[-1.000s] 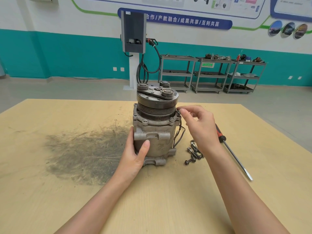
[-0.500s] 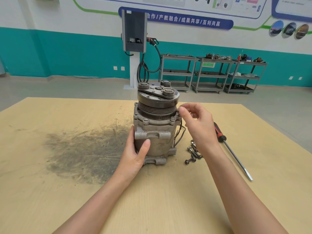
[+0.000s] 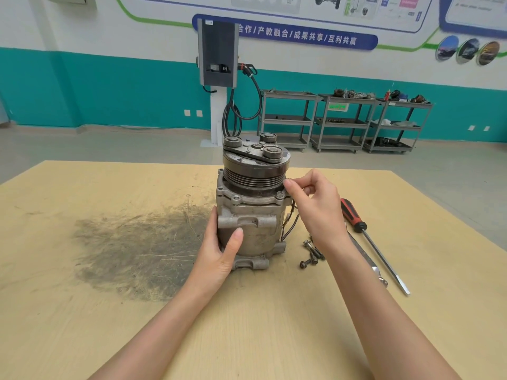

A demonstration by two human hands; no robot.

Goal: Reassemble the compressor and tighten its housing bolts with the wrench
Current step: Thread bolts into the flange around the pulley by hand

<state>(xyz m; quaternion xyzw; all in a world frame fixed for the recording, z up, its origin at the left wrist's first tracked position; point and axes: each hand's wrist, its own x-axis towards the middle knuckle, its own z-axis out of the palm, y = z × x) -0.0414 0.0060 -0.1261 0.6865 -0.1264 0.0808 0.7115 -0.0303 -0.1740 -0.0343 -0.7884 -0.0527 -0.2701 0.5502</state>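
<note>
Compressor (image 3: 252,212): upright, mid-worktop (image 3: 109,325). Left hand (image 3: 219,250): steadies housing. Right hand (image 3: 312,198): pinches bolt, barely visible, at flange corner. Step, judged: hand-starting housing bolts. Next: remaining loose bolts (image 3: 311,253), then wrench (image 3: 367,259) just beside.

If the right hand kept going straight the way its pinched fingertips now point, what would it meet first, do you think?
The right hand points its pinched fingertips leftward at the compressor. It would most likely meet the grooved pulley just above the housing flange almost at once; whether they already touch cannot be told from this view.
</note>
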